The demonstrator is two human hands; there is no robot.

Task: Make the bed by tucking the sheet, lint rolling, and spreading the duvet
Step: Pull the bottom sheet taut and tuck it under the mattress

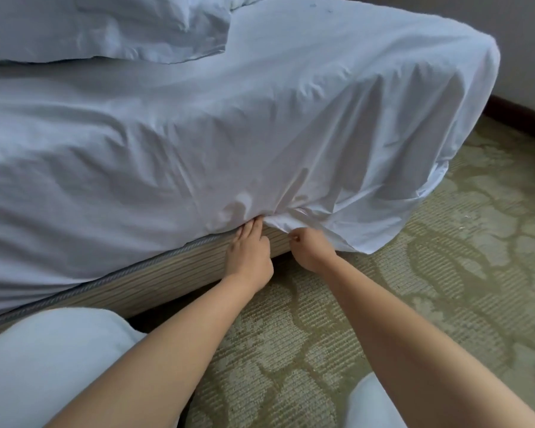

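A white sheet [260,125] covers the mattress and hangs loose over the bed's near corner down to the carpet. My left hand [250,251] lies against the striped bed base [155,282], its straight fingers pushing the sheet's edge into the gap under the mattress. My right hand [311,248] is curled round a bunch of the loose hanging sheet just to the right of that spot. A pillow [105,26] lies at the bed's far left.
Green patterned carpet [430,273] spreads to the right and in front of the bed. A wall with a dark baseboard [525,114] runs behind the bed corner. My knees in pale trousers [44,359] are at the bottom.
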